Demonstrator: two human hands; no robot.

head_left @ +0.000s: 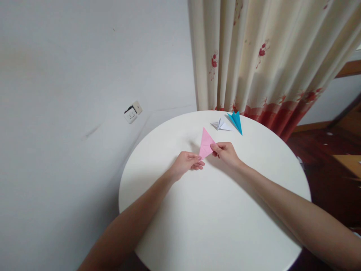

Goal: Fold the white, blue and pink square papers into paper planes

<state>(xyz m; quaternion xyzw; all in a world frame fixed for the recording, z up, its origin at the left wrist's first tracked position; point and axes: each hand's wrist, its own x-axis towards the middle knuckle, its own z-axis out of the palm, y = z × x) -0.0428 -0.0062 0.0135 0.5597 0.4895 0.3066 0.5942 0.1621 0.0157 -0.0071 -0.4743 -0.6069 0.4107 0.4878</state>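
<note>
Folded sheet of pink paper, triangular in outline (pixel 206 144): held up over the far half of the round white bench (pixel 225 214), one point directed away from the person. Its lower left corner is pinched between the thumb and fingers of the left hand (pixel 187 164), the other fingers being loosely curled below. Its right corner is pinched between the thumb and bent fingers of the right hand (pixel 225 151). Whether the bench top is touched by the paper cannot be told.

Folded white paper piece with pointed wings (pixel 222 125): laid on the bench near its far edge, beyond the right hand.

Folded bright blue paper piece, long and tapered (pixel 236 122): placed just to the right of the white piece, its narrow tip turned toward the person.

Surroundings: a plain white wall (pixel 84 64) is seen at left, fitted with a white socket plate (pixel 131 115) and a smaller beige plate (pixel 137 107) just beside it. Behind the bench, a cream curtain with red floral print and red lower band (pixel 254 56) is hung in folds. At right, a dark reddish-brown floor (pixel 318 150) is shown.
</note>
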